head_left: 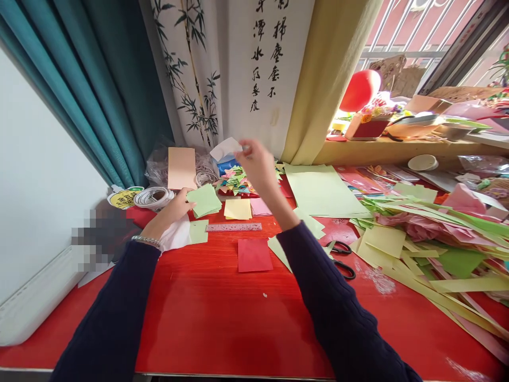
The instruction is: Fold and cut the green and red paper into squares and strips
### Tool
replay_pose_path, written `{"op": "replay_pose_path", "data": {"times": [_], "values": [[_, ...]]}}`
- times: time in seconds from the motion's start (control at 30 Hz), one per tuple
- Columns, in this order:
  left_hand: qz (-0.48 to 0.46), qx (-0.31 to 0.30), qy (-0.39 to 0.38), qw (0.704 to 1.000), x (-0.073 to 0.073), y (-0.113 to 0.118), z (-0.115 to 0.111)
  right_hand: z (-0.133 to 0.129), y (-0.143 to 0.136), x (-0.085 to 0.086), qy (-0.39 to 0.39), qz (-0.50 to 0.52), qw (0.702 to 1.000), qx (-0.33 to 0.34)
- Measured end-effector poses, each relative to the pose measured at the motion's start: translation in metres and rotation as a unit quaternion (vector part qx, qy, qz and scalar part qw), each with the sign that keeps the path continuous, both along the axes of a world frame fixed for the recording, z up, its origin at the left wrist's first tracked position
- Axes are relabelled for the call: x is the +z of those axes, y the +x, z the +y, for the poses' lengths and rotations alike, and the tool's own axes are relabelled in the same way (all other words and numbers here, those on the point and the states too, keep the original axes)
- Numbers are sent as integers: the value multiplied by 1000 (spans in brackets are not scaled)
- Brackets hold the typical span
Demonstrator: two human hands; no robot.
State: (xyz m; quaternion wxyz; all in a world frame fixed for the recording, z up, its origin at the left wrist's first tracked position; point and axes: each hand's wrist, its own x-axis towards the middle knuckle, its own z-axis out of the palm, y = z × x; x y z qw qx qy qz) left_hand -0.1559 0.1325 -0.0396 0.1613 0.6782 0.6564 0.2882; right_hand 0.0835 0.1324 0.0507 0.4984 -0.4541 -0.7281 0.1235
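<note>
My left hand (177, 208) grips a small stack of light green paper squares (205, 201) by its left edge. Raised at the back of the table, my right hand (256, 162) is slightly blurred and pinches a pale piece of paper (225, 150) by its right end. Below that hand lies a heap of coloured paper scraps (238, 181). A yellow paper stack (237, 209) and a pink paper piece (261, 207) lie in front of the heap. Nearer me are a pink ruler (234, 227) and a red paper square (255, 255).
Black-handled scissors (345, 269) lie beside my right forearm. A large green sheet (324, 191) and piled paper strips (441, 260) cover the right side. At the left stand a white tape roll (153, 198) and a peach-coloured box (182, 168). Curtains and a windowsill (358, 151) border the table.
</note>
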Motion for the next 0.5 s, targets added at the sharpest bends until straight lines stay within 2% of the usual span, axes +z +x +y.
{"op": "replay_pose_path", "data": {"times": [0.07,0.13,0.2,0.23,0.27,0.33,0.43,0.47,0.5], "values": [[41,-14,-23,999,-6,3,5,-22,19,32,51,65,996,33],[88,-17,-36,995,-12,7,9,-48,37,54,54,50,995,65],[128,-16,-41,991,-16,10,11,-67,56,60,28,-36,995,85],[146,-13,-40,988,-18,11,11,-71,68,58,5,-95,992,81],[162,-8,-39,986,-18,13,10,-72,81,51,-20,-156,985,69],[190,11,-31,981,-13,17,5,-66,111,27,-86,-275,957,38],[242,34,59,968,2,38,-9,-49,158,-25,-222,-385,896,-12],[254,21,101,962,8,52,-16,-45,171,-42,-261,-399,879,-30],[249,-33,122,960,13,69,-24,-41,181,-58,-294,-401,866,-52]]}}
